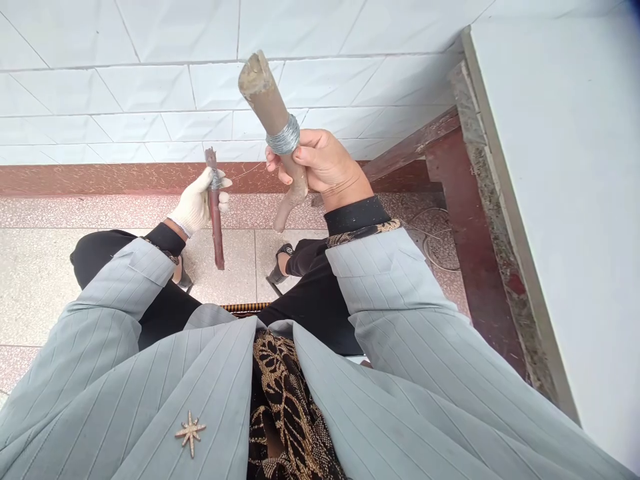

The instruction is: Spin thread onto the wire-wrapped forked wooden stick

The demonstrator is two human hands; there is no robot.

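Note:
My left hand [195,205], in a white knit glove, grips a thin reddish-brown stick [217,227] near its upper end, where a band of grey wire [215,179] is wound. Bare, my right hand [327,160] holds a thicker brown stick [270,110] with a crooked lower end and a broad cut top. Thumb and fingers close on it just below a thick coil of silvery wire [284,135]. A fine strand of wire [250,173] runs between the two sticks. Both sticks are held up in the air, tilted slightly.
A white tiled wall [150,90] with a red-brown skirting [90,179] stands ahead. To the right is a white-topped table [565,167] with a dark red wooden frame [480,253]. A loose cable [440,267] lies on the speckled floor [40,280] beneath it.

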